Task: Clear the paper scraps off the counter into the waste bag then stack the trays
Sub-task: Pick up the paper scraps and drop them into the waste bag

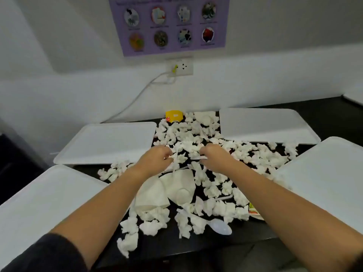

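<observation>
Several crumpled white paper scraps [196, 134] cover the middle of the black counter [225, 242]. My left hand [155, 160] and my right hand [216, 158] reach into the pile side by side, fingers curled around scraps between them. White trays lie around the pile: one at the back left [106, 142], one at the back right [265, 124], one at the front left [39, 203] and one at the front right [330, 179]. No waste bag shows in view.
White paper cups [176, 189] lie tipped among the scraps. A clear plastic spoon [220, 226] lies near the front edge. A yellow packet [173, 115] sits by the back wall, under a socket [179, 66] with a cable.
</observation>
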The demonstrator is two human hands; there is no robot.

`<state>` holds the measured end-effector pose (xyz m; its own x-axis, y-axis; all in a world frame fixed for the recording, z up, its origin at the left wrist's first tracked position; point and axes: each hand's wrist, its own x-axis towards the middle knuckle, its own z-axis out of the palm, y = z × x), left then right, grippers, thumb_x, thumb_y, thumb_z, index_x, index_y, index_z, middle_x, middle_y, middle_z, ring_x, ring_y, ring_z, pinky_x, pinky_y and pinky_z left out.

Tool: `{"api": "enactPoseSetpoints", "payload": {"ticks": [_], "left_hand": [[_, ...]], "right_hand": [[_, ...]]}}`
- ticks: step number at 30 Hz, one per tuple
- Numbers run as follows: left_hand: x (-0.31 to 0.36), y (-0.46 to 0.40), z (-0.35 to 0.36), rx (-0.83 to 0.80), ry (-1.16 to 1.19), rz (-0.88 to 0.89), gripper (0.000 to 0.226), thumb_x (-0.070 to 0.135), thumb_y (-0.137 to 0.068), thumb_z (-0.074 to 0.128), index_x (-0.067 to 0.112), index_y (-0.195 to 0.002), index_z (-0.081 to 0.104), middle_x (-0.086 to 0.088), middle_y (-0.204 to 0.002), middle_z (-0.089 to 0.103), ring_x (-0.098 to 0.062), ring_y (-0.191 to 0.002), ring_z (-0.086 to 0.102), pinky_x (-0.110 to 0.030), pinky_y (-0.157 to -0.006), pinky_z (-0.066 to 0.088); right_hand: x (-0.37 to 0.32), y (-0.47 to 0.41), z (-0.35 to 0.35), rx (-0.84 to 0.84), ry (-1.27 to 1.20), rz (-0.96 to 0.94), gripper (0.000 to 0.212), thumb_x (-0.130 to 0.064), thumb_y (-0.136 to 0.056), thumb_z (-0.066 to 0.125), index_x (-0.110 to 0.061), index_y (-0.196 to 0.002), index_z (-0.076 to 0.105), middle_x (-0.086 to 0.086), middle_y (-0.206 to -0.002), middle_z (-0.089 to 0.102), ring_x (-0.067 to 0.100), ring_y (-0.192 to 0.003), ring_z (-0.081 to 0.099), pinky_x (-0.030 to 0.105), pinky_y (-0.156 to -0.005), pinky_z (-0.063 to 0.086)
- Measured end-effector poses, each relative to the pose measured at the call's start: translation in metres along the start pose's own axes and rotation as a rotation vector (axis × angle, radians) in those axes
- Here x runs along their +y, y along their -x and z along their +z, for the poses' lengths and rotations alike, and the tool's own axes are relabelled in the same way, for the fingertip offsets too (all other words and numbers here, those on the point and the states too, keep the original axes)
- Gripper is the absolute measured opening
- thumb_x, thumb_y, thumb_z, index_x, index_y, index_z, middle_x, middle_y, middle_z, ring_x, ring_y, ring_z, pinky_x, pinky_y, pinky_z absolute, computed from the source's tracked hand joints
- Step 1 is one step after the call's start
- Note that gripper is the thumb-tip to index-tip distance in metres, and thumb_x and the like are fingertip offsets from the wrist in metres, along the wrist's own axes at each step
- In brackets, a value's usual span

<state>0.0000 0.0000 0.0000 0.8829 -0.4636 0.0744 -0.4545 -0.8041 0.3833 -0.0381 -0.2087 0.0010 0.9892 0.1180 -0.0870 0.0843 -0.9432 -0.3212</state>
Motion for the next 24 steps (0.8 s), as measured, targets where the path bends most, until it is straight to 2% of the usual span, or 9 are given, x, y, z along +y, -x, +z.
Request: {"api": "enactPoseSetpoints", "payload": {"ticks": [3, 7, 11, 13, 16, 20, 24], "left_hand": [[0.012, -0.007, 0.022, -0.057, 0.029, 0.044, 0.026, 0.024, -0.092, 0.055, 0.011, -0.113, 0.063, -0.004, -0.109, 0.060, -0.017, -0.097, 0.056, -0.025, -0.082, 0.042], [0.025, -0.023, 0.051, -0.141, 0.039, 0.131, 0.028, 0.016, -0.092, 0.053, 0.012, -0.119, 0.061, -0.007, -0.115, 0.058, -0.021, -0.110, 0.051, -0.030, -0.092, 0.041], [0.033, -0.035, 0.069, -0.156, 0.046, 0.131, 0.030, 0.010, -0.093, 0.050, 0.013, -0.122, 0.059, -0.010, -0.119, 0.052, -0.022, -0.115, 0.043, -0.037, -0.099, 0.037], [0.035, -0.039, 0.074, -0.168, 0.028, 0.118, 0.031, 0.003, -0.091, 0.050, 0.009, -0.119, 0.061, -0.013, -0.115, 0.053, -0.025, -0.111, 0.045, -0.035, -0.095, 0.038], [0.032, -0.043, 0.080, -0.182, 0.021, 0.091, 0.028, -0.003, -0.088, 0.047, 0.003, -0.108, 0.065, -0.014, -0.104, 0.056, -0.027, -0.102, 0.049, -0.023, -0.082, 0.034], [0.025, -0.044, 0.080, -0.130, 0.047, 0.031, 0.017, 0.010, -0.089, 0.058, 0.007, -0.105, 0.065, -0.009, -0.100, 0.055, -0.023, -0.097, 0.051, -0.024, -0.081, 0.037], [0.019, -0.034, 0.067, -0.004, 0.099, -0.043, 0.019, 0.009, -0.091, 0.056, 0.008, -0.108, 0.063, -0.003, -0.097, 0.053, -0.014, -0.092, 0.046, -0.026, -0.085, 0.040]], "right_hand": [[0.002, 0.004, 0.011, -0.068, -0.036, 0.034, 0.028, -0.025, -0.089, 0.060, -0.007, -0.111, 0.059, 0.010, -0.110, 0.058, 0.025, -0.099, 0.055, 0.033, -0.079, 0.046], [0.006, 0.010, 0.026, -0.114, -0.075, 0.035, 0.031, -0.027, -0.080, 0.069, -0.007, -0.103, 0.061, 0.005, -0.093, 0.057, 0.020, -0.082, 0.055, 0.031, -0.072, 0.047], [0.014, 0.009, 0.036, -0.103, -0.074, 0.011, 0.031, -0.020, -0.081, 0.066, -0.003, -0.105, 0.059, 0.011, -0.099, 0.063, 0.026, -0.091, 0.060, 0.031, -0.072, 0.046], [0.017, 0.006, 0.038, -0.108, -0.078, -0.001, 0.030, -0.018, -0.083, 0.063, -0.003, -0.108, 0.057, 0.013, -0.101, 0.063, 0.026, -0.093, 0.059, 0.031, -0.074, 0.045], [0.019, 0.002, 0.040, -0.091, -0.105, -0.029, 0.025, -0.017, -0.087, 0.056, -0.002, -0.106, 0.056, 0.016, -0.099, 0.063, 0.027, -0.087, 0.056, 0.029, -0.067, 0.040], [0.022, -0.006, 0.039, -0.087, -0.128, -0.057, 0.020, -0.010, -0.086, 0.053, -0.002, -0.102, 0.062, 0.018, -0.097, 0.064, 0.030, -0.089, 0.058, 0.029, -0.065, 0.038], [0.026, -0.020, 0.031, -0.086, -0.134, -0.114, 0.022, -0.006, -0.081, 0.057, -0.004, -0.102, 0.064, 0.014, -0.098, 0.065, 0.022, -0.080, 0.054, 0.026, -0.066, 0.039]]}}
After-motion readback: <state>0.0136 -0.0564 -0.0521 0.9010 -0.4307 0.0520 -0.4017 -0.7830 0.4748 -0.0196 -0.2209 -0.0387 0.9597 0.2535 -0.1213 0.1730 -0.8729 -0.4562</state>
